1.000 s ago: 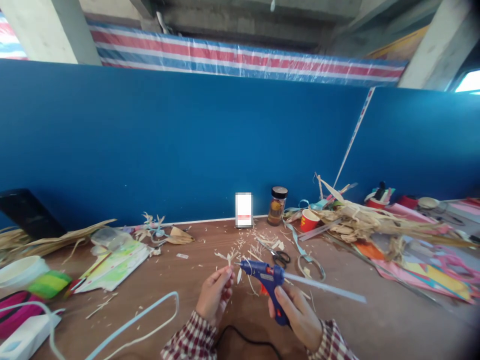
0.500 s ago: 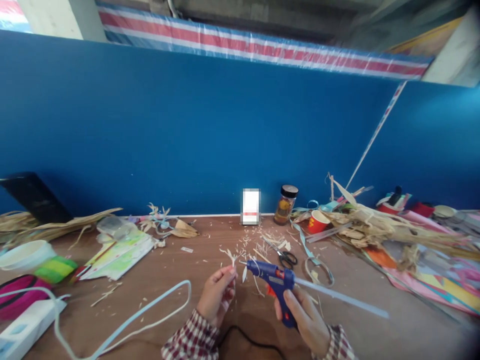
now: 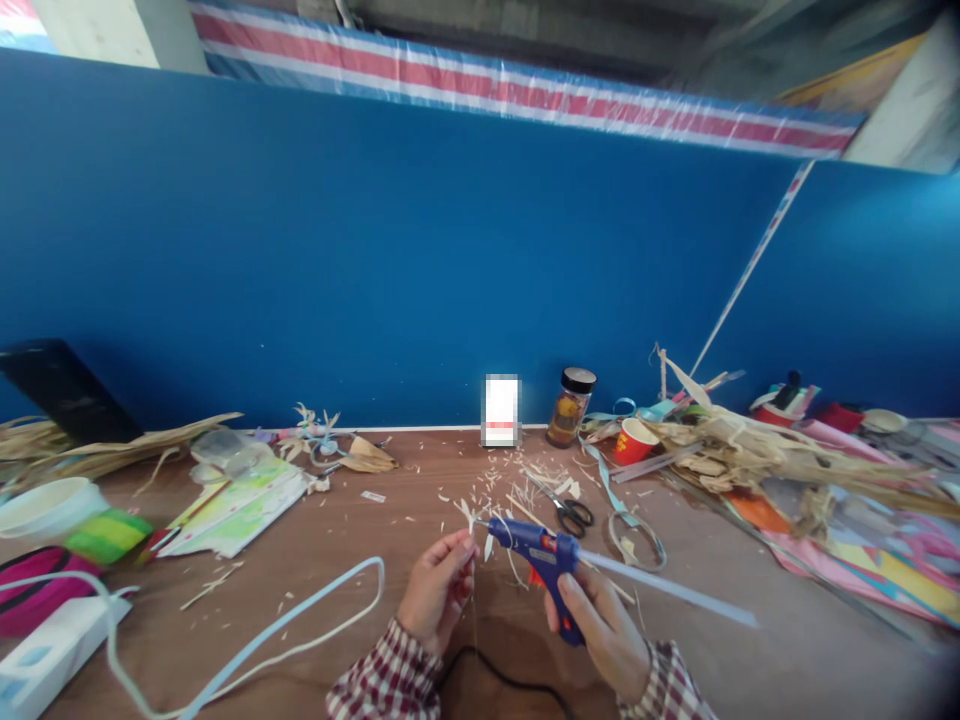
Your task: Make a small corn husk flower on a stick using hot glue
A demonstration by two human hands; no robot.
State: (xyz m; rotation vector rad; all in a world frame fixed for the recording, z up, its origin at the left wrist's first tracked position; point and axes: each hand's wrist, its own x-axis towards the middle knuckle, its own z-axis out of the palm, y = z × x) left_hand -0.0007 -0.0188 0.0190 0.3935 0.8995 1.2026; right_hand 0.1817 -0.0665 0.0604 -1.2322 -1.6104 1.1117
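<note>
Between thumb and fingers, my left hand [image 3: 441, 588] pinches a small pale flower-like piece [image 3: 469, 514] with thin petals spreading upward. My right hand [image 3: 600, 625] is wrapped round the handle of a blue glue gun [image 3: 551, 560], fingers near its orange trigger. From the gun's back end a long translucent glue stick [image 3: 667, 586] sticks out to the right. The nozzle points left and is at the pale piece; whether it touches cannot be made out. Pale fibre scraps [image 3: 517, 490] lie scattered beyond my hands, beside black-handled scissors [image 3: 573, 515].
Dried husks [image 3: 750, 440] and coloured paper pile up at right, near a red paper cup [image 3: 634, 441] and a lidded jar [image 3: 571, 408]. At left are a painted sheet [image 3: 240, 510], a white bowl [image 3: 52, 508], a power strip [image 3: 60, 655] and looping white cable [image 3: 300, 610].
The glue gun has moved slightly left, bringing its nozzle up to the pale piece. My left hand has shifted a little to the right, still pinching the piece.
</note>
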